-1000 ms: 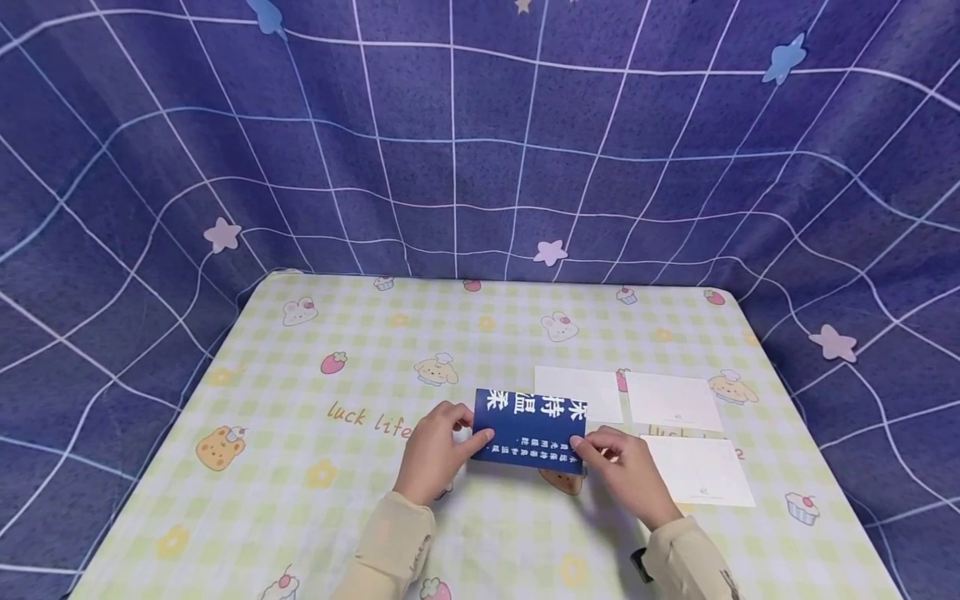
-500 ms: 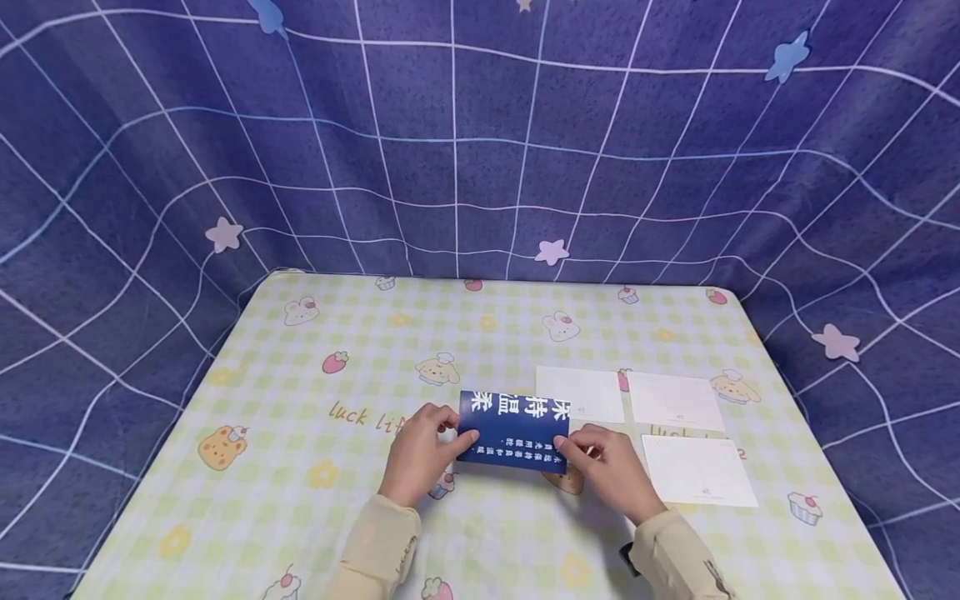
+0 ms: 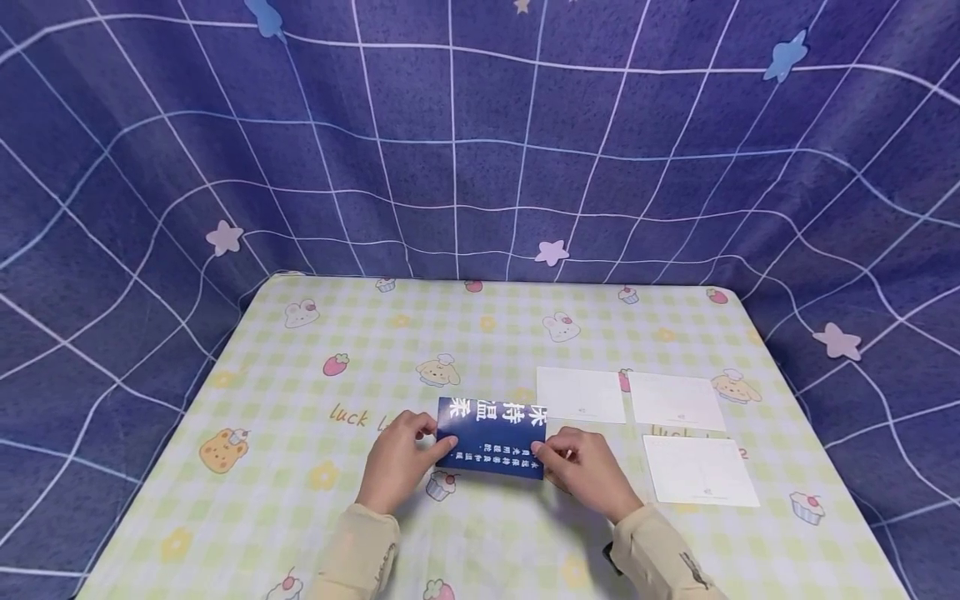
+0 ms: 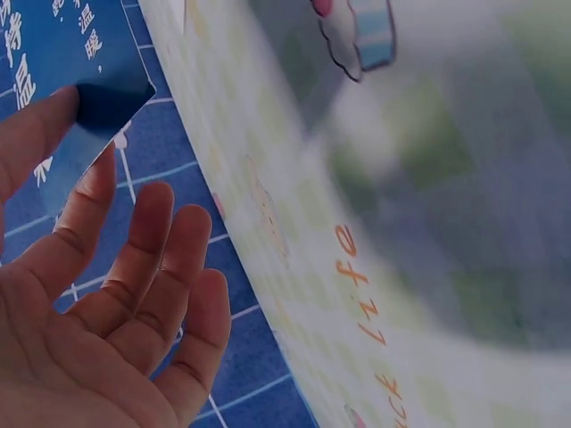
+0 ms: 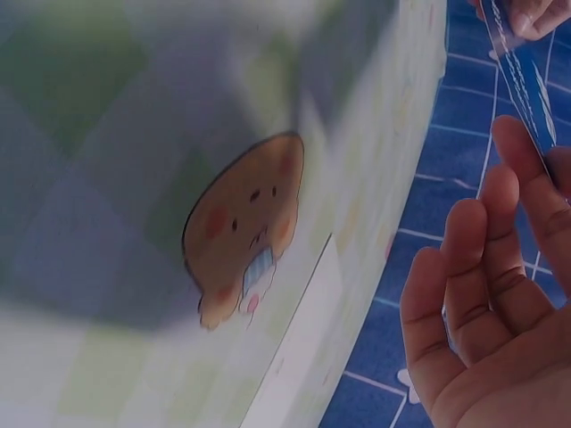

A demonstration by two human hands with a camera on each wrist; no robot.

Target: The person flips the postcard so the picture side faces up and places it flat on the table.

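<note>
A dark blue card (image 3: 491,440) with white Chinese characters is held above the table between both hands, its lettering upside down in the head view. The left hand (image 3: 397,458) pinches its left edge, thumb on the printed face and index finger behind, as the left wrist view shows at the card's corner (image 4: 107,53). At the opposite edge the right hand (image 3: 588,468) pinches it the same way. In the right wrist view the card (image 5: 522,76) appears nearly edge-on, and the other fingers (image 5: 464,276) of that hand are off it.
Three white cards lie flat on the right side of the table: one at the back (image 3: 581,394), one beside it (image 3: 677,401) and one nearer the front (image 3: 702,471). A checked tablecloth (image 3: 262,500) with cartoon prints covers the table. A blue grid-patterned curtain (image 3: 487,167) surrounds it.
Both hands have carried the blue card to the left and slightly nearer, keeping the same pinch. The back white card is now less covered by it. The white cards have stayed put.
</note>
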